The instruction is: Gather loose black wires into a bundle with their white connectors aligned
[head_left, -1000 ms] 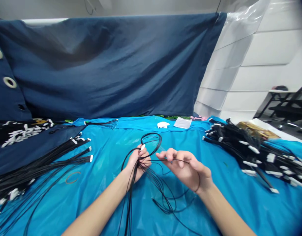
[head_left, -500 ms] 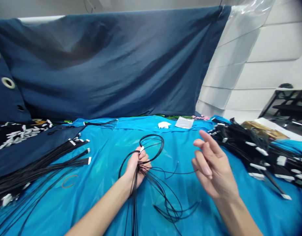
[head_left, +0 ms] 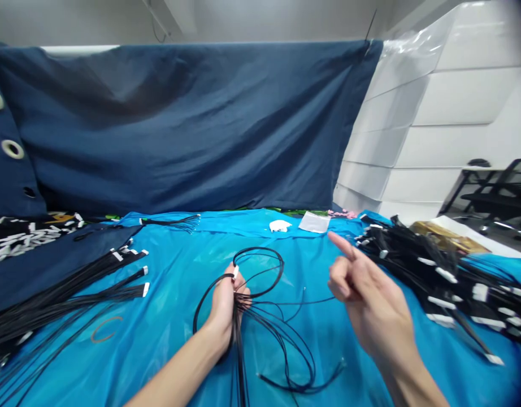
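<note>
My left hand (head_left: pixel 223 308) is closed around a bundle of thin black cables (head_left: pixel 281 265) at the middle of the table. A white connector (head_left: pixel 235 272) sticks up by its thumb, with a loop of cable curving out to the right. Loose strands hang below and spread rightward over the blue cover. One thin wire (head_left: pixel 315 302) stretches from the bundle across to my right hand (head_left: pixel 374 308). Its index finger points up and out while the other fingers are curled in, seemingly pinching that wire; the grip itself is hidden.
Black cables with white connectors lie in piles at the left (head_left: pixel 69 299) and right (head_left: pixel 438 277). A blue plastic sheet (head_left: pixel 167 339) covers the table. Farther back are a small cable bunch (head_left: pixel 171 223), a white scrap (head_left: pixel 279 225) and a clear bag (head_left: pixel 315 221). A dark blue curtain (head_left: pixel 179 130) hangs behind.
The view has tilted up slightly. My right hand's fingers have curled in more, leaving the index finger extended. My left hand keeps its hold on the cables.
</note>
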Demonstrator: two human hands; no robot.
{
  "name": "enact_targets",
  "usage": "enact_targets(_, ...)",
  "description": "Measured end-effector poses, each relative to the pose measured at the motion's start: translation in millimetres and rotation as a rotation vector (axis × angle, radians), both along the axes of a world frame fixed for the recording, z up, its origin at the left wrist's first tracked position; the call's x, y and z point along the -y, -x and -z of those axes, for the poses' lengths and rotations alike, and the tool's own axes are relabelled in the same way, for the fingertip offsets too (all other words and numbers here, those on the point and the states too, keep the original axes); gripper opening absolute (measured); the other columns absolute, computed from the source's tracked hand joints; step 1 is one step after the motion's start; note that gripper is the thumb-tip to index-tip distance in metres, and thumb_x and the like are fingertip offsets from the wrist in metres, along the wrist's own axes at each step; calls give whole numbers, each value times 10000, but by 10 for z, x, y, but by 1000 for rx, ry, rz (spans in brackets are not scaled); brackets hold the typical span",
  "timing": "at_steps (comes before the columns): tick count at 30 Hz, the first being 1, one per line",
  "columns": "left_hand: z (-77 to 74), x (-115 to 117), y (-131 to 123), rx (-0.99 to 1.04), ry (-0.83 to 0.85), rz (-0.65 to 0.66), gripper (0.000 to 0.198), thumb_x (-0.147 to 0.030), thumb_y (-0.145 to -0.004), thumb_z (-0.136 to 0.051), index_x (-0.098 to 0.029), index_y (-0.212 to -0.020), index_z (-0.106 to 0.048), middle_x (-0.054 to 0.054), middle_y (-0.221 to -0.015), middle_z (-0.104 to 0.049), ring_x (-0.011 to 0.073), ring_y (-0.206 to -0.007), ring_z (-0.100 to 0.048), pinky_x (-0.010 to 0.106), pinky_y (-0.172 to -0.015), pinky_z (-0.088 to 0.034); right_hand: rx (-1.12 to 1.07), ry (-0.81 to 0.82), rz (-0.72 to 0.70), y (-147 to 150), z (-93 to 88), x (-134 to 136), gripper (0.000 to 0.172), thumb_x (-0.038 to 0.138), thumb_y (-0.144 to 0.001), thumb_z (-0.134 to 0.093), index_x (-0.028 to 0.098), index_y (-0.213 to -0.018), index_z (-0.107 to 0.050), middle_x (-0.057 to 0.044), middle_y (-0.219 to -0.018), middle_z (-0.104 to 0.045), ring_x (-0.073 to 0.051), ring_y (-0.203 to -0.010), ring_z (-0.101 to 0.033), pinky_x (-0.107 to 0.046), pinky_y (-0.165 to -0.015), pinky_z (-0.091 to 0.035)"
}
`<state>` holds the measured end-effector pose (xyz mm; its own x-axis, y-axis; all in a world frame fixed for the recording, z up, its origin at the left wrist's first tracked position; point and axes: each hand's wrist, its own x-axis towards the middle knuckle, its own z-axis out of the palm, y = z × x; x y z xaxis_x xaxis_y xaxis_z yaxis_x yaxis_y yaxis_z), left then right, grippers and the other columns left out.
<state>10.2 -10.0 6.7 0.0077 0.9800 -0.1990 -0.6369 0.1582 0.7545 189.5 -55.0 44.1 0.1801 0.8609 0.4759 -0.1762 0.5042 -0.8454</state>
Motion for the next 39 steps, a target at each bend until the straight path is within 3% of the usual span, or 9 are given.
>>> enact_targets(5,-13,26,-2,-149,-61,-213,481,-523,-688,-532,-186,-492,-251,-84,-435,-190,40,-373,-178,185,-366,-160,461,-204,119,89,-5,9,225,259,-847,-498,235,-1029,-628,15,-586,-510,-91,-528,-458,-211,-473,-358)
enact_targets(8,-39,61,-10,-214,-110,-289,473,-523,-690,-537,-183,-493,-275,-80,-436,-216,45,-382,-201,190,-379,-177,565,-378,153,275,-141,39,190,195,-829,-517,238,-959,-650,8,-639,-563,-100,-573,-510,-214,-514,-403)
enact_targets(11,-44,84,-30,-211,-141,-291,456,-521,-685,-548,-182,-497,-308,-77,-431,-252,51,-386,-232,197,-388,-202,623,-444,177,526,-224,12,136,185,-814,-540,206,-884,-654,-7,-694,-586,-95,-564,-505,-211,-497,-401)
enact_targets(15,-60,101,-62,-110,-132,-332,459,-505,-618,-623,-178,-488,-328,-77,-433,-292,47,-391,-263,198,-394,-218,799,-475,225,775,-115,-115,159,189,-826,-508,173,-760,-651,-16,-629,-527,-122,-603,-482,-235,-527,-382)
enact_targets(18,-107,127,-77,-65,-111,-336,431,-479,-590,-655,-172,-491,-369,-70,-447,-348,50,-409,-309,195,-412,-256,901,-494,294,815,20,-169,161,209,-828,-509,180,-770,-656,-12,-609,-467,-125,-586,-424,-246,-518,-335)
enact_targets(29,-235,265,-110,69,-50,-72,444,-442,-638,-606,-189,-458,-289,-72,-368,-282,50,-354,-256,191,-373,-219,779,-550,278,726,94,-117,100,135,-789,-515,140,-734,-598,-8,-606,-470,-114,-572,-417,-241,-521,-325)
enact_targets(39,-293,311,-117,70,-16,-105,480,-520,-619,-607,-187,-481,-291,-80,-409,-277,38,-356,-239,191,-373,-230,760,-565,263,731,79,-84,98,145,-800,-502,161,-755,-587,-3,-608,-501,-109,-561,-442,-238,-517,-354)
